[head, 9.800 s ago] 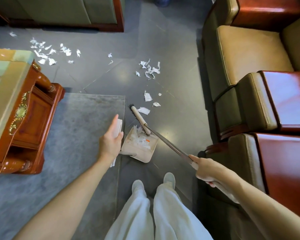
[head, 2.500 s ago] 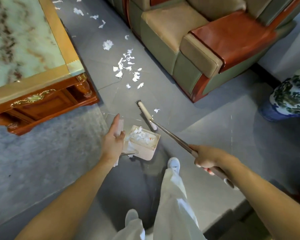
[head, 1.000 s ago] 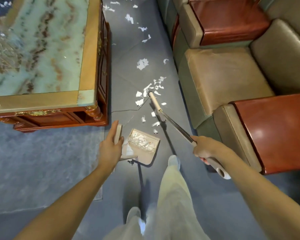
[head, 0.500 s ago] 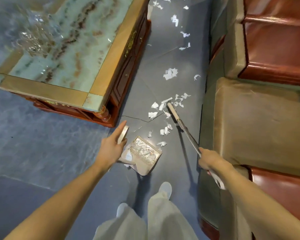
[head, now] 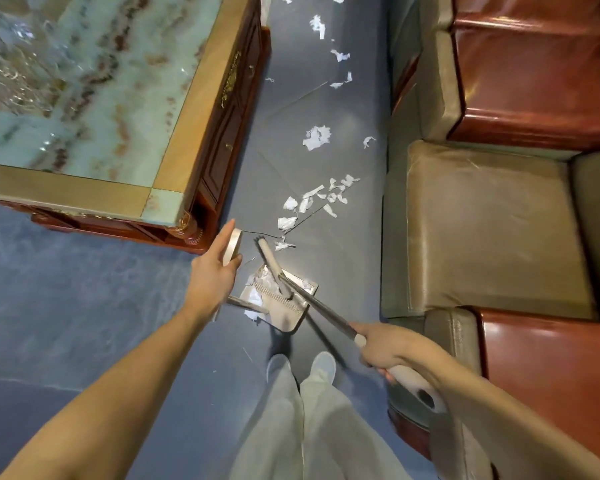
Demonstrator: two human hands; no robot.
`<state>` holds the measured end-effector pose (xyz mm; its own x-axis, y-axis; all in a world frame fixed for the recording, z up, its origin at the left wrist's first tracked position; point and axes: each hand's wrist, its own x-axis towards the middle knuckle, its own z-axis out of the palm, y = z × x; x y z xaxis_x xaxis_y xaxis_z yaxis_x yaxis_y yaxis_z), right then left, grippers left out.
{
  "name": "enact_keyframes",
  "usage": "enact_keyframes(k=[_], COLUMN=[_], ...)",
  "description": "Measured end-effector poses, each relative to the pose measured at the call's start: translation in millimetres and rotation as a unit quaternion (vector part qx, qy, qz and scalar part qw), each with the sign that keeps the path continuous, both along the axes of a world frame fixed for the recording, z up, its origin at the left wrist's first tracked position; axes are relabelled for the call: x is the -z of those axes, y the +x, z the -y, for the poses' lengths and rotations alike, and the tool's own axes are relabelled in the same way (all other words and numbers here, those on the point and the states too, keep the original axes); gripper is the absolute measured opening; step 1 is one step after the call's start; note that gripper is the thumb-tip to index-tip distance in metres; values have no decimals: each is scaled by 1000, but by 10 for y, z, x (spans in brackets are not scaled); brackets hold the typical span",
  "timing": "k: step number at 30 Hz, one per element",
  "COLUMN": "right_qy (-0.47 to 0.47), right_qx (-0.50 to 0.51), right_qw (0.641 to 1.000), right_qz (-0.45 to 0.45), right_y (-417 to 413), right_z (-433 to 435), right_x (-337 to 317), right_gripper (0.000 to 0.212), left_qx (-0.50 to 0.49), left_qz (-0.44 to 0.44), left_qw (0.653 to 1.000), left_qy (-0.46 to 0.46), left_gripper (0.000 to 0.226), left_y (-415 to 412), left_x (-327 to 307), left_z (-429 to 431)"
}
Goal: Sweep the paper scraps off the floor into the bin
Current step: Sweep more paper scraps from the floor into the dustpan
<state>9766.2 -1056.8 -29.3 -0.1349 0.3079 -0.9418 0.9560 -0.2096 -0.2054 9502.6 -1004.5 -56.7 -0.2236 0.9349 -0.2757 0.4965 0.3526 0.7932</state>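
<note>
My left hand (head: 211, 276) grips the top of the dustpan's upright handle (head: 231, 246). The beige dustpan (head: 284, 313) sits on the grey floor in front of my feet, with white scraps inside. My right hand (head: 388, 348) grips the long broom handle (head: 321, 308). The broom head (head: 267, 256) lies at the dustpan's far lip. White paper scraps (head: 314, 202) are strewn on the floor beyond it, with a bigger piece (head: 316, 137) farther off and more scraps (head: 340, 55) along the aisle.
A marble-topped wooden coffee table (head: 167, 150) stands on the left, over a blue-grey rug (head: 66, 289). Leather armchairs with red wooden arms (head: 482, 220) line the right. The scraps lie in the narrow floor aisle between them. No bin is in view.
The broom head has swept back from the scrap cluster to the dustpan's lip, dragging some scraps along. My view has shifted slightly; the dustpan stays by my feet.
</note>
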Motion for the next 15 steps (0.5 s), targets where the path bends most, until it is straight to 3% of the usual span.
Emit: enact_keyframes(k=[5, 15], right_qy=[7, 90], right_qx=[34, 139], right_qw=[999, 986], right_qz=[13, 34], right_y=[86, 281], right_z=[-53, -927], right_x=[-214, -186], right_gripper=[83, 72], left_qx=[-7, -15], left_qz=[10, 19], left_qw=[1000, 1000], left_qy=[-5, -7], left_gripper=[63, 65], left_y=[-52, 43], left_x=[18, 15], left_z=[13, -487])
